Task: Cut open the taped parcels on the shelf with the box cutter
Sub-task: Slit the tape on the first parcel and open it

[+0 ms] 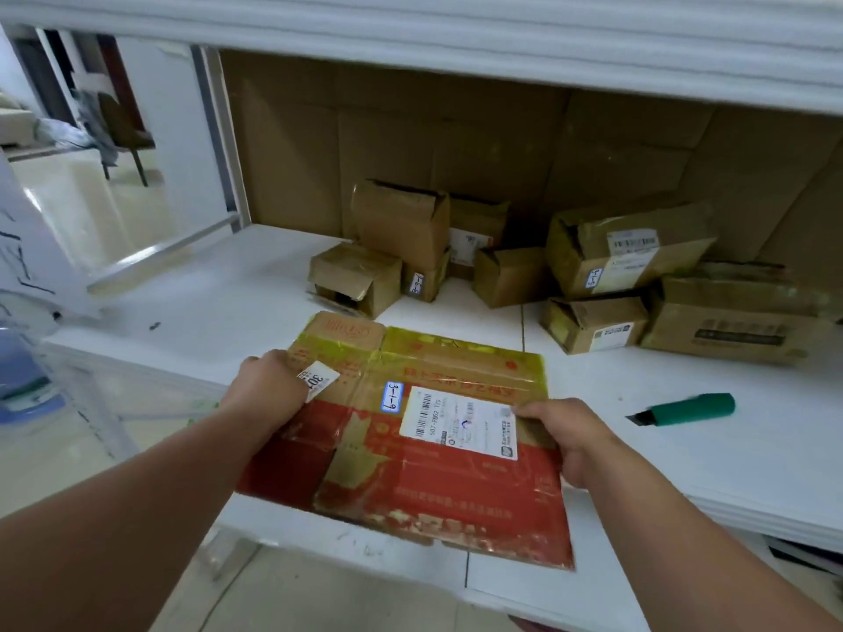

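A flat red and brown taped parcel point(424, 463) with a white shipping label lies at the front of the white shelf point(219, 303), its near part hanging over the edge. My left hand point(269, 387) grips its left edge beside a small white sticker. My right hand point(563, 437) grips its right edge, thumb on top next to the label. The green box cutter point(689, 410) lies on the shelf to the right of the parcel, blade end pointing left, with neither hand on it.
Several brown cardboard boxes point(401, 221) stand and lie at the back of the shelf, some with flaps open. Cardboard lines the back wall. An upper shelf board point(502, 34) runs overhead. Tiled floor shows at the left and below.
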